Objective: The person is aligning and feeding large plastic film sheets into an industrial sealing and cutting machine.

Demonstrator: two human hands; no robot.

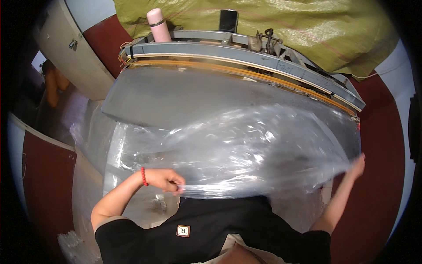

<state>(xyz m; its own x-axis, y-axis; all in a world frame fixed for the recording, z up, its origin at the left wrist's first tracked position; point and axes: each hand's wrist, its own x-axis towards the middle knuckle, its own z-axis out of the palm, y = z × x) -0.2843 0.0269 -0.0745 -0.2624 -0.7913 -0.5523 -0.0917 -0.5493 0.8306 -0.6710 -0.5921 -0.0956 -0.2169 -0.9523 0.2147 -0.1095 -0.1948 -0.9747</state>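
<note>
A large clear plastic sheet [228, 149] billows over the near half of a grey worktable [176, 90], shiny and creased. My left hand [166, 179], below a red bead bracelet [144, 176], pinches the sheet's near edge close to my body. Out at the right end of the table, my right hand [358, 167] grips the sheet's far right corner; its fingers are partly blurred. Between the two hands the near edge stretches in front of my black shirt. More clear plastic hangs down past the table's left side.
Along the table's back runs a grey metal frame [198, 49] with an orange strip [228, 69]. On it stand a pink bottle [159, 27], a dark phone [228, 20] and a metal clamp [269, 38]. A yellow-green tarp [307, 26] hangs behind. At left is a door [74, 48] with a padlock.
</note>
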